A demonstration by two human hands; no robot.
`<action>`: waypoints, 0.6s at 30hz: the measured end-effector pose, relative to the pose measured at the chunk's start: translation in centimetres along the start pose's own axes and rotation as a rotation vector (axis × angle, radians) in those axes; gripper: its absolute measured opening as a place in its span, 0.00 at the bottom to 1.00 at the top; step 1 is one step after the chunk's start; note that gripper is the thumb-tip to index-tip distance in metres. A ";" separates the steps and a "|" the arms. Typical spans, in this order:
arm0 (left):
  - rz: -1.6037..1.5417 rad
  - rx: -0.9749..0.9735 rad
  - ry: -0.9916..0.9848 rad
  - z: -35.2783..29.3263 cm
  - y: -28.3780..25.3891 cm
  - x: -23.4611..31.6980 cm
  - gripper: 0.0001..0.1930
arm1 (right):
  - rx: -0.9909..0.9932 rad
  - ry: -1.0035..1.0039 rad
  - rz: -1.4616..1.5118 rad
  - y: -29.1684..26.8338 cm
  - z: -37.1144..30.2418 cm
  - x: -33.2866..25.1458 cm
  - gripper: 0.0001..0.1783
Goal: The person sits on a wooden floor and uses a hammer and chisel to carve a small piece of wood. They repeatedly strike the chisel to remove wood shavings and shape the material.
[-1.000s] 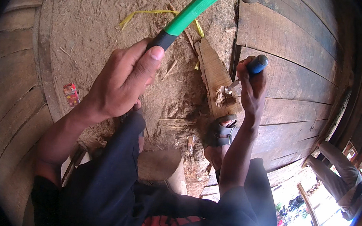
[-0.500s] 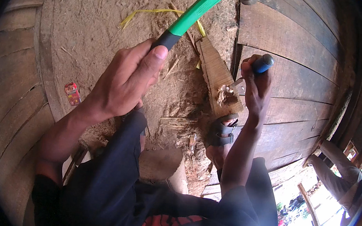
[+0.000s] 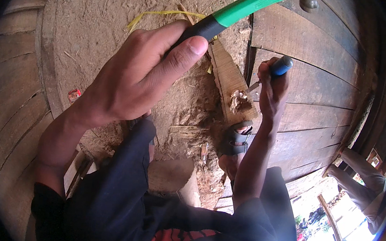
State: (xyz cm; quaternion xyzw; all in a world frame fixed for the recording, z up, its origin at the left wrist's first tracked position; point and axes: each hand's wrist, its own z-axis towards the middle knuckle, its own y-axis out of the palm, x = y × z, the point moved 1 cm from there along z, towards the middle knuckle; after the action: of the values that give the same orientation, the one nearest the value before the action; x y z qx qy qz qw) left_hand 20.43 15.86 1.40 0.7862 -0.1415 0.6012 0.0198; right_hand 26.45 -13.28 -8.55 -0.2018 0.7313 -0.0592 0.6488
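Red packet (image 3: 73, 95), far L, is now mostly hiding behind the L forearm (image 3: 76, 115), vs. showing nearly whole half a sec ago; arm's been shifting up & R. L hand (image 3: 146, 73) is looming larger & is wrapping snugly round the hammer's (image 3: 258, 3) black grip, thumb lying along it. Hammer's green handle is tilting flatter now, its head (image 3: 309, 4) hanging farther R, in front of the planks (image 3: 316, 80). For the work, that's meaning the striking end is on the move but staying apart from the chisel in view; exact gap, can't tell. Ctr, wood piece (image 3: 227, 70) is lying beside the planks, ragged hollow (image 3: 238, 101) facing up nr its lower end, sandalled foot (image 3: 236, 145) sitting right by that end. Chisel (image 3: 280, 66) is slanting, blade tip apparently resting at the hollow's R rim. R hand (image 3: 273, 93) is holding it in a tight fist, blue butt poking out the top, approx. unchanged.
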 end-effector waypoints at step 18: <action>-0.043 0.006 0.011 0.6 0.0 0.1 0.20 | 0.005 -0.024 0.066 0.2 -0.7 -0.2 0.11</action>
State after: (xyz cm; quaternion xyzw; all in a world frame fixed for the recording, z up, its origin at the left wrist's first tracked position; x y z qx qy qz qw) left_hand 20.97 15.67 1.37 0.7859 -0.1225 0.6053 0.0313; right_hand 25.75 -13.09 -8.31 -0.1764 0.7294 -0.0372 0.6598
